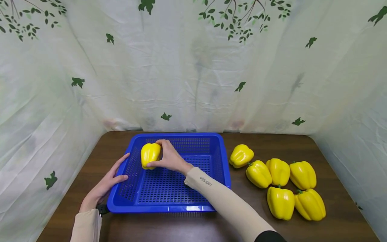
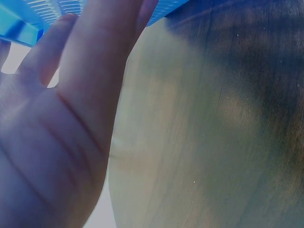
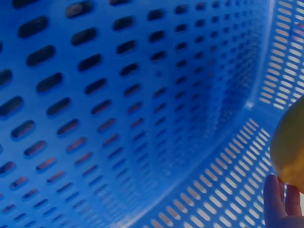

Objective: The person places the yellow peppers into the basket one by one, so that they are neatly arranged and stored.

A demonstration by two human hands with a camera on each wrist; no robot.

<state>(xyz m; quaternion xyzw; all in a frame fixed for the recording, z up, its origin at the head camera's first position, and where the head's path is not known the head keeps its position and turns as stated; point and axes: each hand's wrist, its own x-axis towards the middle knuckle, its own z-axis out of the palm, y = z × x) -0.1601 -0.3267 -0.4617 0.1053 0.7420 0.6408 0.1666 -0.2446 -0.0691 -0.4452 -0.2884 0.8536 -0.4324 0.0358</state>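
Note:
A yellow bell pepper (image 1: 150, 156) is held by my right hand (image 1: 171, 157) over the left end of a blue plastic basket (image 1: 181, 208). Thumb and fingers pinch the pepper from its right side. In the right wrist view, part of the pepper (image 3: 290, 152) and some fingertips (image 3: 273, 199) appear at the right edge, above the perforated basket wall. My left hand (image 1: 107, 183) touches the basket's left rim with fingers and thumb extended. The left wrist view shows its palm (image 2: 52, 137) close up beside the basket, with the fingertips partly hidden.
Several more yellow bell peppers (image 1: 280, 203) lie grouped on the brown wooden table (image 1: 248, 215), to the right of the basket. A pale curtain (image 1: 181, 84) with leaf prints hangs behind the table and along both sides.

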